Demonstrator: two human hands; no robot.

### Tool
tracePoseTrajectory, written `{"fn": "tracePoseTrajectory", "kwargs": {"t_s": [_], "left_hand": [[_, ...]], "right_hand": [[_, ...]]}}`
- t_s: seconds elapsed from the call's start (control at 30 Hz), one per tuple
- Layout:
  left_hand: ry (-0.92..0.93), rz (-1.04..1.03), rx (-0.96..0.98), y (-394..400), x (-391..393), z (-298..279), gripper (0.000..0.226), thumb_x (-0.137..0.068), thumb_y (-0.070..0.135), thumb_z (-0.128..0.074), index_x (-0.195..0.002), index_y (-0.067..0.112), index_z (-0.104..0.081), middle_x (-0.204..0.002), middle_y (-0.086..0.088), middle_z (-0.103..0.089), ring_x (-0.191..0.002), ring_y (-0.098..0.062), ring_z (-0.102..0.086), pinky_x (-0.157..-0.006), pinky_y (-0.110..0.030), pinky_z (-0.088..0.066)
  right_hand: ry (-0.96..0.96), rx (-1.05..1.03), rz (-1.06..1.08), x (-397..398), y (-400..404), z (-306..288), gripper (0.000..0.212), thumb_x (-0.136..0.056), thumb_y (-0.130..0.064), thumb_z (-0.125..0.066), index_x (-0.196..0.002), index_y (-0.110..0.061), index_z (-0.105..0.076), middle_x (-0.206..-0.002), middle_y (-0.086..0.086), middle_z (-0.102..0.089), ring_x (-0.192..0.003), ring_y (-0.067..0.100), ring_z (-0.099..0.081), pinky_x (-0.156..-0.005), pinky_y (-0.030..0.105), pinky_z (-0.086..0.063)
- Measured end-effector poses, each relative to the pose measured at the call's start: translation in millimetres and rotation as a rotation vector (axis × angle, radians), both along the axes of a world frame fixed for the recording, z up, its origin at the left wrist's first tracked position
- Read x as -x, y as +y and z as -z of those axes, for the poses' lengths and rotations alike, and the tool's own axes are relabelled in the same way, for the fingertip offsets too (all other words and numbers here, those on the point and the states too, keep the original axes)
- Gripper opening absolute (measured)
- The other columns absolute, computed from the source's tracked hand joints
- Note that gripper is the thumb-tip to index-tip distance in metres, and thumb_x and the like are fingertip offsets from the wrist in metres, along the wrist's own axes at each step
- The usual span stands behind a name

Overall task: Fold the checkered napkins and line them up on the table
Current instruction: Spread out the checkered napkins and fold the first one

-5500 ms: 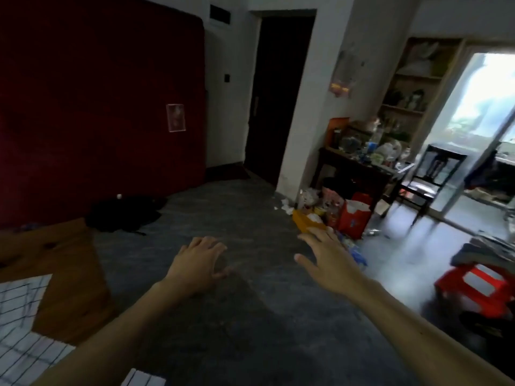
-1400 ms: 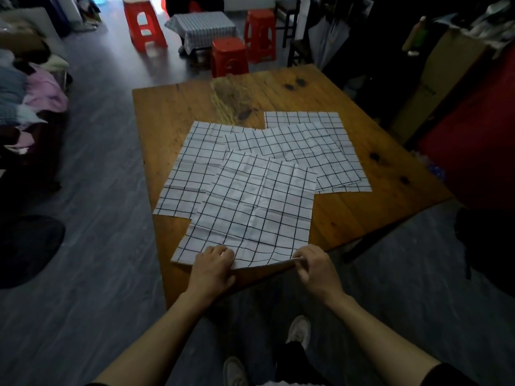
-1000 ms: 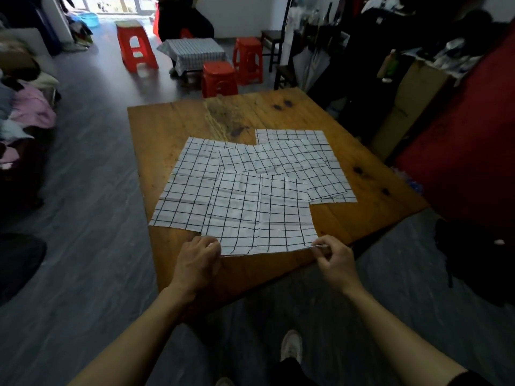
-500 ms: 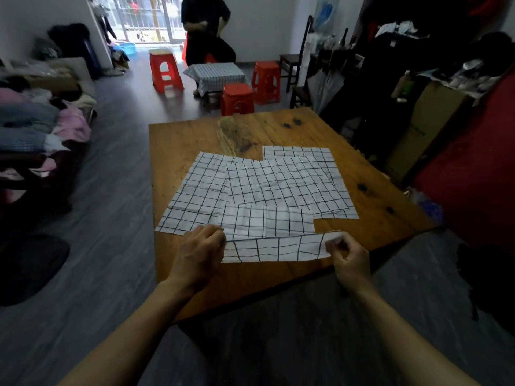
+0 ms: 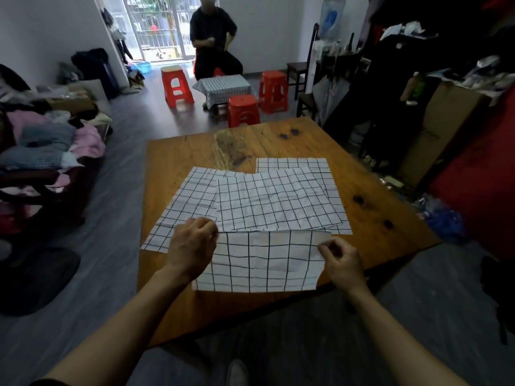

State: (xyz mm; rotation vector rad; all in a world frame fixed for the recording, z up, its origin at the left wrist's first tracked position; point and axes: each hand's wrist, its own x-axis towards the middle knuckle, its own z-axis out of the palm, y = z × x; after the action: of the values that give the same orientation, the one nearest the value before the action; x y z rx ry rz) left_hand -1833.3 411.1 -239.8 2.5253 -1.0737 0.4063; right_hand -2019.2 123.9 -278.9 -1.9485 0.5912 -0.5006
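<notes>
Left hand (image 5: 192, 246) & right hand (image 5: 341, 261), fingers curled, are pinching the top napkin (image 5: 262, 263) at the table (image 5: 370, 190) near edge, prob. keeping the fold square.

The room is dim, lit mostly by daylight from the barred balcony door (image 5: 158, 26) at the far end, which is blown out to near white and leaves a pale sheen on the grey floor (image 5: 117, 218). The right side falls into deep shadow where detail is lost, while the worktop (image 5: 178, 162) is evenly but weakly lit. Wide-angle distortion bends the edges, and the whole picture is slightly soft and grainy.
</notes>
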Motion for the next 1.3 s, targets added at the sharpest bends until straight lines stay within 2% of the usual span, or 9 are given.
{"fn": "tracePoseTrajectory", "kwargs": {"t_s": [0.27, 0.43, 0.57, 0.67, 0.73, 0.97, 1.17, 1.3], "left_hand": [[0.043, -0.005, 0.027, -28.2, -63.6, 27.1, 0.006, -0.085, 0.016, -0.066, -0.086, 0.019, -0.06, -0.089, 0.003, -0.061, -0.078, -0.014, -0.052, -0.068, -0.035, -0.048], [0.157, -0.012, -0.041, -39.7, -102.4, 60.7, 0.007, -0.085, 0.019, -0.067, -0.086, 0.021, -0.061, -0.087, 0.004, -0.061, -0.079, -0.015, -0.051, -0.069, -0.036, -0.048], [0.233, -0.026, -0.092, -46.1, -113.9, 75.3, 0.007, -0.085, 0.021, -0.067, -0.09, 0.019, -0.063, -0.092, 0.002, -0.062, -0.086, -0.019, -0.055, -0.074, -0.036, -0.047], [0.265, -0.031, -0.148, -49.9, -115.4, 82.5, 0.018, -0.085, 0.026, -0.068, -0.101, 0.021, -0.064, -0.103, 0.002, -0.063, -0.099, -0.02, -0.055, -0.083, -0.036, -0.046], [0.274, -0.022, -0.171, -51.5, -114.8, 87.5, 0.021, -0.084, 0.026, -0.069, -0.103, 0.021, -0.064, -0.106, 0.001, -0.063, -0.102, -0.021, -0.055, -0.083, -0.037, -0.046], [0.327, -0.034, -0.226, -61.5, -96.8, 97.0, 0.02, -0.079, 0.027, -0.072, -0.097, 0.022, -0.063, -0.101, 0.003, -0.063, -0.092, -0.019, -0.056, -0.078, -0.037, -0.049], [0.349, -0.08, -0.286, -67.6, -83.8, 95.4, 0.02, -0.082, 0.031, -0.069, -0.1, 0.023, -0.063, -0.105, 0.003, -0.063, -0.098, -0.021, -0.056, -0.084, -0.037, -0.046], [0.41, -0.099, -0.324, -69.6, -61.5, 100.2, 0.023, -0.088, 0.033, -0.062, -0.109, 0.022, -0.061, -0.115, 0.002, -0.06, -0.105, -0.02, -0.051, -0.086, -0.034, -0.044]], "right_hand": [[0.121, 0.015, 0.011, -59.1, -21.9, 19.2, 0.006, -0.092, -0.026, -0.058, -0.088, -0.023, -0.061, -0.088, -0.001, -0.065, -0.083, 0.013, -0.064, -0.073, 0.039, -0.058], [0.291, 0.072, 0.026, -91.3, -26.9, 30.7, 0.007, -0.092, -0.017, -0.06, -0.088, -0.023, -0.059, -0.088, 0.0, -0.061, -0.081, 0.011, -0.06, -0.068, 0.022, -0.047], [0.348, 0.07, 0.053, -101.9, -31.7, 43.4, 0.007, -0.092, -0.015, -0.061, -0.09, -0.021, -0.06, -0.089, -0.002, -0.061, -0.083, 0.01, -0.06, -0.067, 0.018, -0.044], [0.378, 0.049, 0.069, -105.6, -39.1, 53.7, 0.016, -0.09, -0.015, -0.064, -0.105, -0.02, -0.06, -0.1, -0.004, -0.062, -0.094, 0.009, -0.059, -0.074, 0.018, -0.047], [0.402, 0.022, 0.07, -108.0, -43.1, 58.2, 0.025, -0.089, -0.015, -0.065, -0.112, -0.02, -0.058, -0.104, -0.005, -0.06, -0.098, 0.009, -0.058, -0.073, 0.016, -0.046], [0.457, 0.014, 0.011, -110.1, -54.9, 69.5, 0.023, -0.09, -0.015, -0.063, -0.109, -0.024, -0.055, -0.103, -0.005, -0.057, -0.096, 0.009, -0.056, -0.069, 0.014, -0.042], [0.502, 0.091, -0.097, -116.9, -59.8, 81.7, 0.025, -0.09, -0.02, -0.063, -0.114, -0.023, -0.056, -0.109, -0.005, -0.055, -0.1, 0.01, -0.054, -0.072, 0.014, -0.042], [0.47, 0.163, -0.218, -119.5, -48.2, 91.9, 0.03, -0.091, -0.019, -0.062, -0.12, -0.022, -0.055, -0.114, -0.006, -0.052, -0.107, 0.008, -0.05, -0.086, 0.02, -0.046]]}}
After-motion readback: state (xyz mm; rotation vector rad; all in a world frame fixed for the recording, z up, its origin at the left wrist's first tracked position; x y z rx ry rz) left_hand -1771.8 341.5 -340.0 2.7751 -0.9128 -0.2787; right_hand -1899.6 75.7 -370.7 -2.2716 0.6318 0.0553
